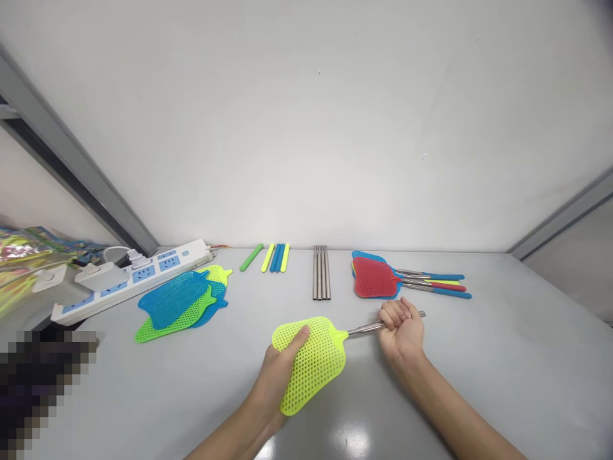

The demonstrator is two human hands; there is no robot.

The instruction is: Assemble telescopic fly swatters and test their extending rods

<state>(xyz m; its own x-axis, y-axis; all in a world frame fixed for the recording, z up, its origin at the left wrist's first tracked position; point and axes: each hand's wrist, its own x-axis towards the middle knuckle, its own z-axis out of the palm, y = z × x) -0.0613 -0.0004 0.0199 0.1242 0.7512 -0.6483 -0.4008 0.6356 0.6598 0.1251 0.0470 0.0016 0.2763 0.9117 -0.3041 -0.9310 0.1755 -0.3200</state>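
Observation:
My left hand point(282, 367) grips a yellow fly swatter head point(316, 358), thumb on top and the fingers hidden underneath. A metal rod point(366, 329) joins the head's neck, and my right hand point(401, 326) is wrapped round that rod, its bare end sticking out past the fist. Behind my right hand lies a stack of fly swatters with a red head point(376, 278) on top and coloured grips at the right. Several metal rods point(322, 273) lie side by side near the wall. Blue, green and yellow swatter heads point(175, 297) are piled at the left.
Yellow and blue handle grips point(275, 258) and a green one point(251, 257) lie along the wall. A white power strip point(158, 271) with plugged-in adapters runs along the left side, beside shiny plastic packaging point(29, 255). The grey table point(517, 345) meets a white wall.

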